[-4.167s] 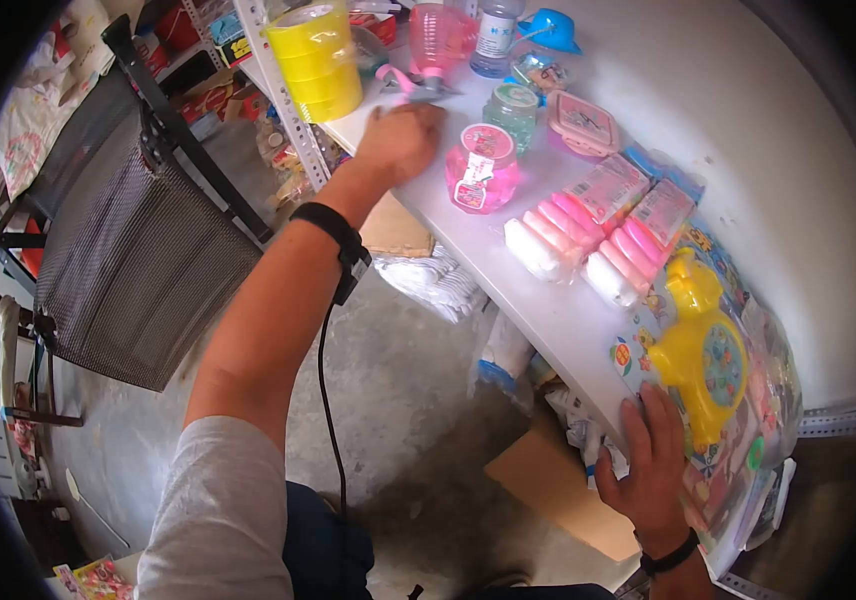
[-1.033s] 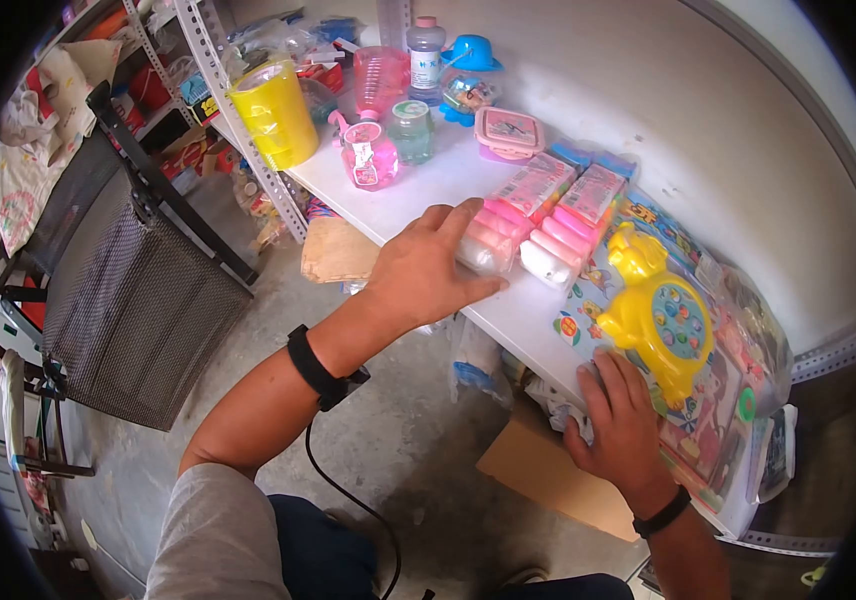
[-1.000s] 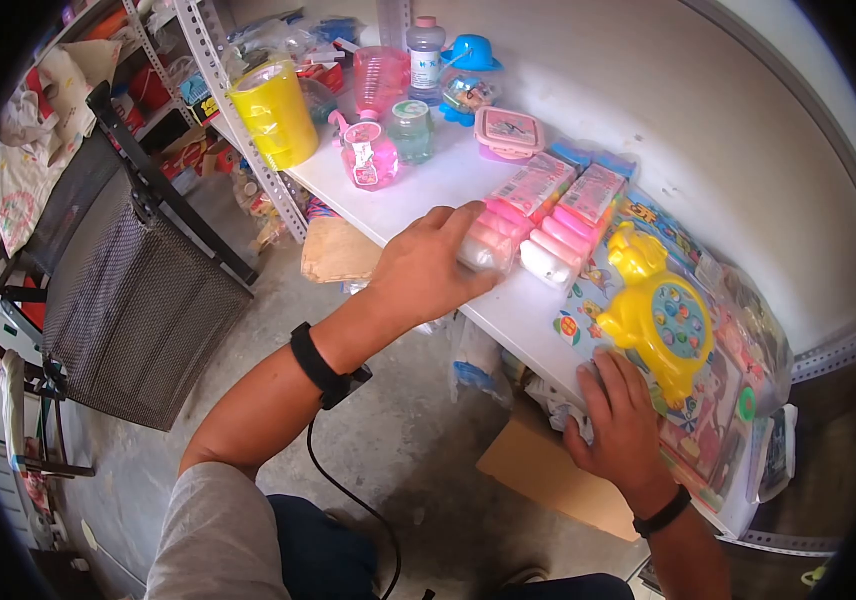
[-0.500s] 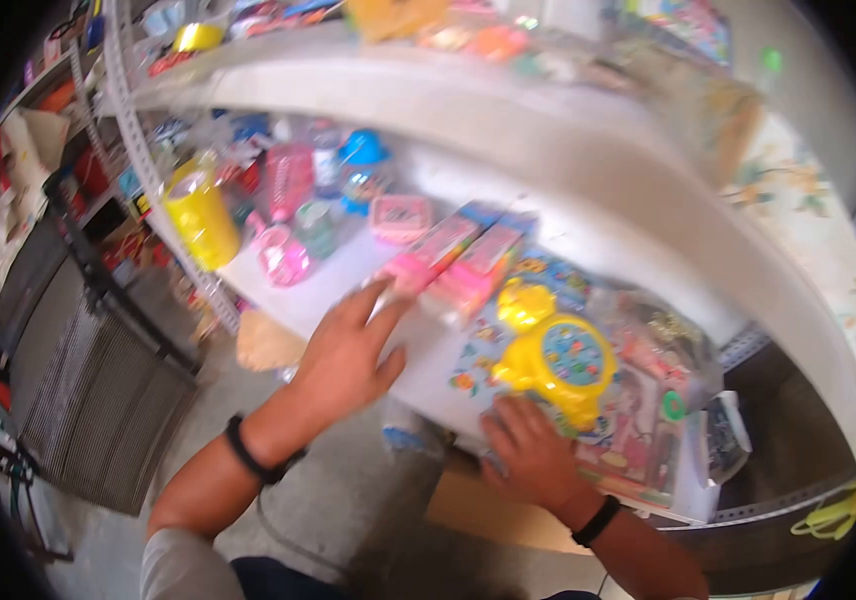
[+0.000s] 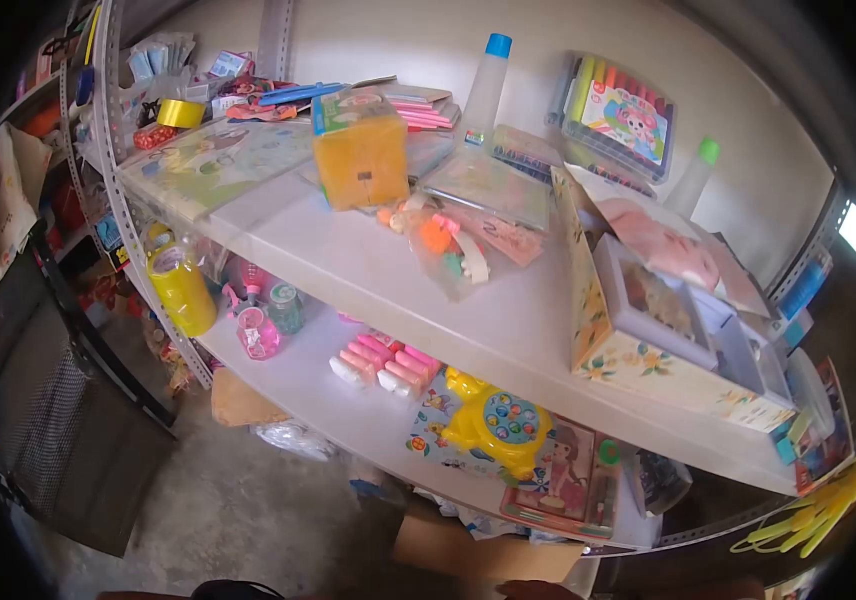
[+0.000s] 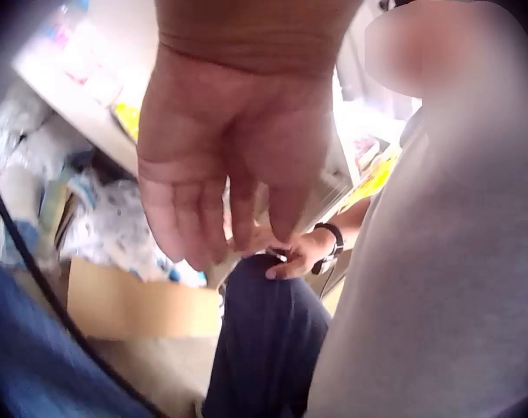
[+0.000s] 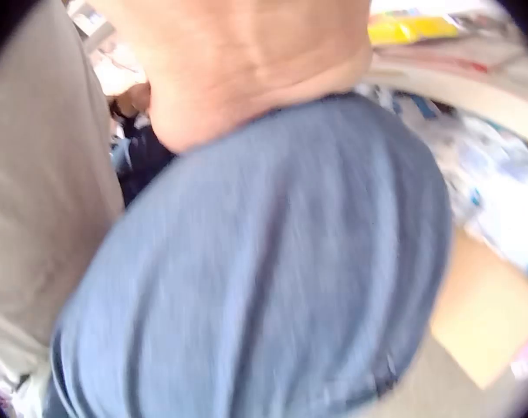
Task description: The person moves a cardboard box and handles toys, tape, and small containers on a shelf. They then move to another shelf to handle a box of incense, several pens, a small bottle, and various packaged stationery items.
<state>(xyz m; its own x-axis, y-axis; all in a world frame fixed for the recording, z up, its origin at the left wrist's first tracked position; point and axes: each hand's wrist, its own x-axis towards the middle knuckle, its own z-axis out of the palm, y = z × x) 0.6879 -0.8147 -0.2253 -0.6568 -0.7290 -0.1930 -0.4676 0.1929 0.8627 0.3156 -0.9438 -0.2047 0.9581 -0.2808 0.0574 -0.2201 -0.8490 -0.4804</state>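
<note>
Neither hand shows in the head view. In the left wrist view my left hand [image 6: 222, 239] hangs in the air with relaxed fingers and holds nothing. Beyond it my right hand [image 6: 294, 257], with a black wristband, rests on my blue-trousered thigh [image 6: 264, 340]. The right wrist view shows only the heel of the right hand [image 7: 238, 61] lying against the blue trousers [image 7: 273, 261]; its fingers are hidden there. On the lower shelf [image 5: 298, 385] lie a pack of pink and white sticks [image 5: 383, 362] and a yellow fish toy [image 5: 496, 425].
The upper shelf [image 5: 368, 270] carries an orange box [image 5: 360, 150], a glue bottle [image 5: 485, 75], a marker set [image 5: 623, 110] and a floral box [image 5: 648, 330]. Yellow tape rolls [image 5: 180, 285] and a pink bottle [image 5: 256, 335] stand lower left. Cardboard [image 5: 468, 545] lies below; a black mesh chair [image 5: 38, 420] stands left.
My head view has swung up to the upper shelf. Both hands have left the lower shelf: the left let go of the stick pack and hangs free, the right rests on my thigh.
</note>
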